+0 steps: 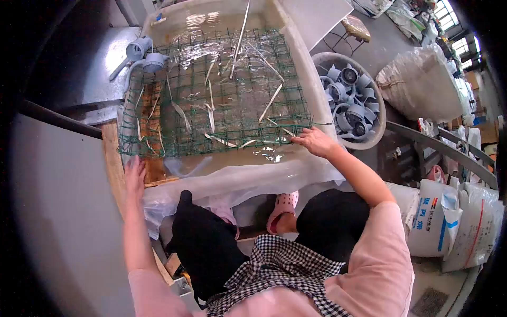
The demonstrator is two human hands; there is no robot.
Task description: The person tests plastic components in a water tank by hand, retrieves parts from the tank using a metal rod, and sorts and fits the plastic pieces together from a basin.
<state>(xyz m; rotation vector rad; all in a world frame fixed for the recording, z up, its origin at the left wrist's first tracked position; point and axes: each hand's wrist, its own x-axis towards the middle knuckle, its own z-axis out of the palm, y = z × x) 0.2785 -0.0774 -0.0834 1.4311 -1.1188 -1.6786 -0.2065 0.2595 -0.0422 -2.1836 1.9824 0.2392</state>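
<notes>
Working a green wire mesh at a water-filled tub

Green wire mesh [232, 95] lies across the big pale tub [303, 55], over the water; can't tell how much is under. Pale strips, e.g. one on the R side [270, 103], are threaded or laid along the wires, several w/ loose ends.

R hand [317, 141] is at the mesh's near R corner, fingertips at the edge wire; can't tell if they pinch it or just touch. L hand [135, 174] is nr the near L corner, fingers extended, apparently holding nothing; contact w/ the wire unclear.

Step in hand, as I judge it: handling or positioning the mesh by its near edge, 1 hand per corner. Next move prob. calls for a firm hold both sides, L hand esp., & an even lift or push so the mesh doesn't skew or snag.

Clear plastic sheet [232, 178] drapes over the tub's near rim. Wooden board [112, 158] runs along the L side, just beside the L hand. Beyond it, 2 grey plastic parts [154, 62] sit at the tub's far L edge, by a metal surface [97, 66].

R of tub: round basin [381, 124] full of similar parts. Farther out: stool [355, 27], bulky sack [422, 79], printed bags [433, 222] lower R.
</notes>
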